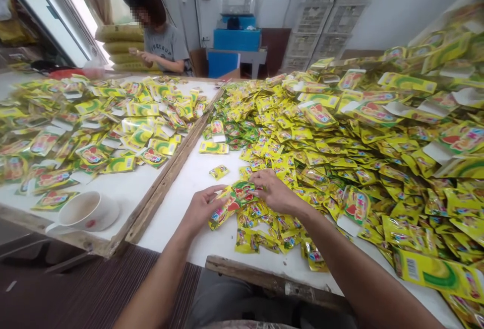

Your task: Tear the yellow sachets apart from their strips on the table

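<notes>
My left hand [203, 209] is closed around a flat yellow box [224, 215] with a red fruit picture and colourful lettering, its thumb on top. At the box's upper right end, my right hand [275, 191] has its fingers bent onto a small green-and-red sachet [244, 192]. The sachet touches the box; I cannot tell whether part of it is inside. Just beyond my hands lies a single yellow sachet [219, 171] on the white table. More loose yellow sachets [247, 241] lie below and beside my right hand.
A large heap of yellow sachets [302, 147] and boxes rises on the right. Left of a wooden strip [166, 178] lie many boxes [93, 155] and a white cup [85, 210] near the edge. Another person [162, 44] works at the far side, beside stacked sacks [123, 47].
</notes>
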Demonstrator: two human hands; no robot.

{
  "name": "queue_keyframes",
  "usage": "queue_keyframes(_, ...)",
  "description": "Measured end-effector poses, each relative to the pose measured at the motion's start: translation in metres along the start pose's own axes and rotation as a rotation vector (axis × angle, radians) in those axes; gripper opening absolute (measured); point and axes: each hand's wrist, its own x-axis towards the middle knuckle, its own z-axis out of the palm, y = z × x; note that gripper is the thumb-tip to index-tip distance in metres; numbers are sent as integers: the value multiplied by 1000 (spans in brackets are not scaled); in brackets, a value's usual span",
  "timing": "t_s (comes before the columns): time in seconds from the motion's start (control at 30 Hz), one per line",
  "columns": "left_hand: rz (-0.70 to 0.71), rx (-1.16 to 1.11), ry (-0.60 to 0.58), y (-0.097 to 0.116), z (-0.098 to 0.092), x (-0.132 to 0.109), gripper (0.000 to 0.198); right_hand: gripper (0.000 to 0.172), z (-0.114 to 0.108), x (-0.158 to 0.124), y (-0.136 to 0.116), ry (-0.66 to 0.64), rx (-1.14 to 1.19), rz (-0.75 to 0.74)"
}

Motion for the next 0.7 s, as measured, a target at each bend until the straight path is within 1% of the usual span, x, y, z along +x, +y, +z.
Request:
queue_keyframes(0.1, -14, 14, -51, 0, 1, 1, 55, 13, -6, 4, 3, -136, -40, -40)
queue_keyframes(0.17, -19, 9, -76, -2, 2, 1, 56, 14, -9, 6, 4, -187, -62, -65)
queue_keyframes(0.3, 1, 57, -74, -5, 3, 1, 51, 10, -9, 6, 0, -199, -121, -33)
queue_keyframes(0.37, -4, 61, -75, -6, 3, 1, 53, 11, -6, 4, -5, -189, -128, -3)
queue_keyframes(0.4, -14, 48, -67, -6, 3, 2, 54, 12, -5, 3, -6, -176, -114, 10)
queue_keyframes(0.47, -39, 9, -44, -7, 3, 2, 54, 12, -1, -1, -8, -109, -44, 30)
queue_keyframes(0.6, -57, -33, -51, -9, 4, 2, 52, 13, 9, -4, -7, 107, 105, 67)
queue_keyframes(0.63, -56, -39, -50, -9, 5, 2, 51, 10, 11, -4, -7, 147, 108, 72)
queue_keyframes(0.7, -56, -58, -44, -9, 5, 1, 51, 6, 12, -4, -8, 185, 76, 58)
